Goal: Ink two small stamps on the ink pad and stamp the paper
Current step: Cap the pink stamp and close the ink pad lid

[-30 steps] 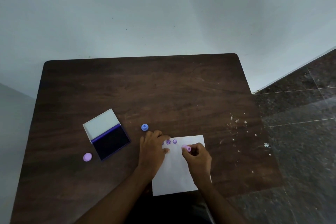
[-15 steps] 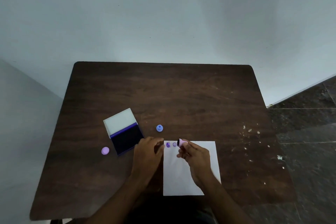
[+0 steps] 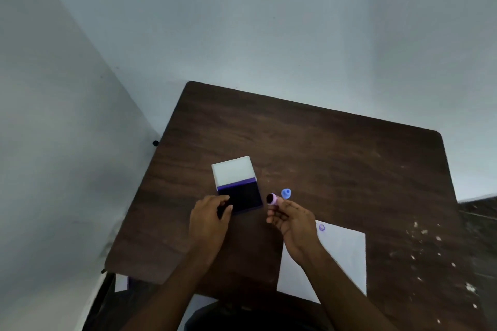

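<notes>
One dark wooden counter (image 3: 336,158) stands against a pale wall. At far left, below the counter's near-left corner, a dark object with a pale patch is cut off and cannot be identified.

One ink pad (image 3: 240,197) lies open left of centre, its white lid (image 3: 233,171) folded back on the far side and the dark pad surface facing up. The left hand (image 3: 208,219) rests at the pad's near-left corner, fingers curled against its edge; the fingertips touch the case, and that corner is hidden beneath them.

Two stamps are visible. The pink stamp (image 3: 272,198) is pinched in the fingertips of the right hand (image 3: 291,219), raised just right of the pad, its dark inked face turned toward the pad. The blue stamp (image 3: 286,193) stands upright on the counter just beyond it, not held.

One sheet of white paper (image 3: 343,258) lies at near right, partly covered by the right forearm. One purple ring-shaped imprint (image 3: 321,228) shows near its far-left corner; any others are hidden by the hand.

White specks (image 3: 425,231) dot the counter's right side.
</notes>
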A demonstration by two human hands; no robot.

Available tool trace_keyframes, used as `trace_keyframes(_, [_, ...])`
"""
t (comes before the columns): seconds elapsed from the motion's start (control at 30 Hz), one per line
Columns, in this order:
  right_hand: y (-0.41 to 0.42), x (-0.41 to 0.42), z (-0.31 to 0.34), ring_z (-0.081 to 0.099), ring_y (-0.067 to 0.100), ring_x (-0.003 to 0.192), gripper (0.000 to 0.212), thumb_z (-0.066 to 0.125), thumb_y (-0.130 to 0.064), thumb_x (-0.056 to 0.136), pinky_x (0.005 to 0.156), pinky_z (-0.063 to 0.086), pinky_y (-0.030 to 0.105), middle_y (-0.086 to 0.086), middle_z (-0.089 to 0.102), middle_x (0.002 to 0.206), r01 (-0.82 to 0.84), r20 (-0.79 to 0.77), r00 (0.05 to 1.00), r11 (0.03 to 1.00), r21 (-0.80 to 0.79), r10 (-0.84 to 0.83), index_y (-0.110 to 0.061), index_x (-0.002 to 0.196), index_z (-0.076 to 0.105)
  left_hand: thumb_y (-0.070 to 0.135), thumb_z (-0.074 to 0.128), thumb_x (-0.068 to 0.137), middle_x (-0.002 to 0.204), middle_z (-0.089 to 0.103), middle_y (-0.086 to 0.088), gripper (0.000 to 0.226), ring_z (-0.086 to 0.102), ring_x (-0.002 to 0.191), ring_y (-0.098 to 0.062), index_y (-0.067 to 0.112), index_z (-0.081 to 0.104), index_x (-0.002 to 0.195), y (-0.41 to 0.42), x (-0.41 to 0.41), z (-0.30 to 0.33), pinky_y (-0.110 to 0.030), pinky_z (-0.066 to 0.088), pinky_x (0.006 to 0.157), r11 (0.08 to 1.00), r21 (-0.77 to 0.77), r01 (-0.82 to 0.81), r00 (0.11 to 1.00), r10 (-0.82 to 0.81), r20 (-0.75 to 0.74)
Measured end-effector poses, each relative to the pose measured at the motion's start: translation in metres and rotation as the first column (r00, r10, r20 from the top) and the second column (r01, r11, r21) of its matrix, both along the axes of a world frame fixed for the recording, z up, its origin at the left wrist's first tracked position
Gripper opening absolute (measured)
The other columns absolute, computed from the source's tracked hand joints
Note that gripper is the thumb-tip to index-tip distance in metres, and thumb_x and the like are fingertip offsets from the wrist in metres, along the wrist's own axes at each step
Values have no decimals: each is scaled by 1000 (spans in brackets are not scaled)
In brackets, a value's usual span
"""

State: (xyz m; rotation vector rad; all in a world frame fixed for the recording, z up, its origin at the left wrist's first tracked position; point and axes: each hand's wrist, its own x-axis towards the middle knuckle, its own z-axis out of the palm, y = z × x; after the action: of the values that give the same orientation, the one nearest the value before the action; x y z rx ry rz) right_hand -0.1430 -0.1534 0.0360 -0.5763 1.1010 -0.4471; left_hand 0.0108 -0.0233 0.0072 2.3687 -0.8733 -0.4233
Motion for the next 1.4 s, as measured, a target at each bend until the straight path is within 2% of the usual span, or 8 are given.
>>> trace_keyframes(0.17, [10,32,-2,71,25,77,15,65,-10,87,66,58,34,19,74,90,-48,-4,999,997,64,48,-2,94,75,29,69,85,118,62,1,35,52,109,-13,22,63,119,26,24,-18,-26,42,90,992,10,-128,989,128,-78])
trace_keyframes(0.33, [18,52,-3,72,25,80,19,64,-11,87,67,58,34,19,74,93,-83,14,997,990,112,82,0,102,71,23,73,81,121,58,-2,46,50,112,-16,20,60,125,32,35,-29,-27,42,94,993,49,-103,986,109,-126])
trace_keyframes(0.53, [25,60,-5,71,26,80,18,65,-11,86,68,58,35,19,74,92,-114,12,994,987,115,113,-1,99,72,32,69,86,109,62,3,29,57,100,-11,20,67,112,30,35,-28,-30,51,87,990,-57,-131,975,118,-190])
trace_keyframes(0.7, [30,63,-10,69,24,78,20,66,-13,85,68,57,34,19,73,93,-184,8,983,980,73,184,-2,101,73,27,74,82,95,68,10,24,61,84,-1,19,70,104,27,26,-14,-16,50,81,985,-141,-100,971,66,-229])
trace_keyframes(0.87, [35,67,-14,70,26,79,20,65,-14,86,68,58,33,22,73,96,-260,-20,965,965,22,261,-4,101,73,27,73,82,92,55,18,26,47,77,13,20,68,106,22,18,-5,7,33,73,992,-125,-34,962,-2,-272])
trace_keyframes(1.13, [36,68,-16,72,30,79,14,71,-13,83,65,59,32,17,75,91,-306,-120,948,949,-72,296,-10,96,75,29,81,73,86,59,23,28,57,82,15,29,67,97,19,21,11,2,40,72,986,-156,-53,936,-5,-352])
trace_keyframes(1.27, [36,68,-16,74,29,79,11,73,-12,80,61,60,28,8,77,85,-334,-185,933,933,-134,308,-22,84,77,25,81,73,90,70,15,35,64,82,11,21,70,106,18,21,16,-2,46,73,983,-167,-78,883,-10,-469])
trace_keyframes(1.4, [35,69,-15,74,28,77,14,73,-13,79,60,60,27,7,77,83,-341,-190,931,928,-148,311,-26,77,78,23,78,76,101,71,9,37,65,86,5,19,70,112,16,19,18,-9,49,84,978,-178,-108,884,12,-468])
